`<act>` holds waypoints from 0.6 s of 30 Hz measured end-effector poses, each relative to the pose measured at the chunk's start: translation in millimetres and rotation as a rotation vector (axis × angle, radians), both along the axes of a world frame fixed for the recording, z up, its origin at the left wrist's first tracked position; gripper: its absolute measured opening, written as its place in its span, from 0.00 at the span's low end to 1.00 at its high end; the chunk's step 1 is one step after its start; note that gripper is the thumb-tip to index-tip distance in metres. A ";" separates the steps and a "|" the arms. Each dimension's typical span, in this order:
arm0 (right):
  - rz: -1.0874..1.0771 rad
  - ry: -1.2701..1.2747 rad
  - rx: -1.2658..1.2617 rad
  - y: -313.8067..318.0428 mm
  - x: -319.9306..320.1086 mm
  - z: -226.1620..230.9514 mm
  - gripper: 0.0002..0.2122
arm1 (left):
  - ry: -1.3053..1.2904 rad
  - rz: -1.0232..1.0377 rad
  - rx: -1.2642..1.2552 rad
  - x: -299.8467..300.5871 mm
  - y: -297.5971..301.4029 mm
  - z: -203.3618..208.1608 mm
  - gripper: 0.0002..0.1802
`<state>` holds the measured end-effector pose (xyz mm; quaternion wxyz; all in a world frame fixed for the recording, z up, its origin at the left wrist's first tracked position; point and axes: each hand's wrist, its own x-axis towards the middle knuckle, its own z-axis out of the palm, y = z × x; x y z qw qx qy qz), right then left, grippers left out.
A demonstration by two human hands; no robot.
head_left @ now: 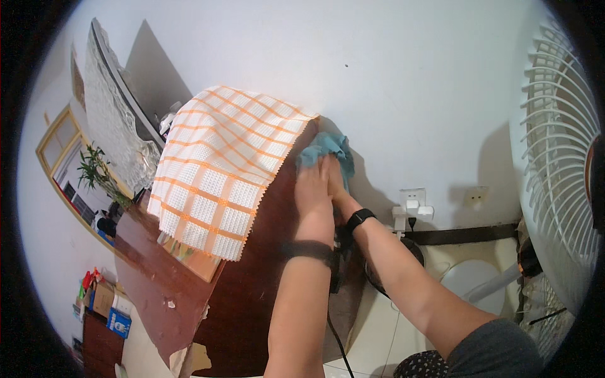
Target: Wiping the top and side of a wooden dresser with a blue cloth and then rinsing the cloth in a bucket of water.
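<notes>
Both hands are at work at the far edge of a brown wooden panel (246,315), close to the white wall (428,94). The left hand (312,186) and the right hand (337,183) meet side by side, touching. The grip of each is judged to be grasping the teal cloth (334,146); the fingertips are partly covered, so firmness cannot be told. The cloth lies bunched at the ends of the fingers, between the hands and the wall, just beside the edge of the orange-and-white checked cover (220,164). The checked cover drapes over the upper part of the panel, and neither hand holds it.

Step in hand, by judgement: wiping with the teal cloth along the panel's edge. The next move appears to call for steady contact, with the fabric kept gathered and clear of the white plugs (413,211) low on the wall.
</notes>
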<state>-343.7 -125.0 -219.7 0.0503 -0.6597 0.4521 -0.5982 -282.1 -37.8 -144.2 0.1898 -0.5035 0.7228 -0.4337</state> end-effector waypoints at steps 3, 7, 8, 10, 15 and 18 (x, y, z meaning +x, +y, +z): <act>-0.155 0.012 -0.155 -5.3 11.7 -37.9 0.15 | 0.029 0.014 0.060 3.7 10.1 -9.6 0.43; -0.271 -0.069 -0.134 8.6 36.8 -77.9 0.17 | -0.009 0.052 0.229 13.6 26.0 -26.1 0.45; -0.343 0.009 -0.170 19.8 41.3 -84.3 0.17 | -0.038 0.043 0.248 16.5 35.0 -29.4 0.45; -0.414 0.086 -0.200 39.0 49.2 -93.8 0.18 | -0.035 0.032 0.208 27.0 50.6 -44.0 0.46; -0.358 0.088 0.107 90.1 81.7 -109.3 0.11 | -0.016 0.044 0.221 54.2 104.2 -54.4 0.48; -0.358 0.253 0.237 138.8 114.6 -108.0 0.09 | -0.168 0.049 0.170 88.6 140.1 -55.3 0.48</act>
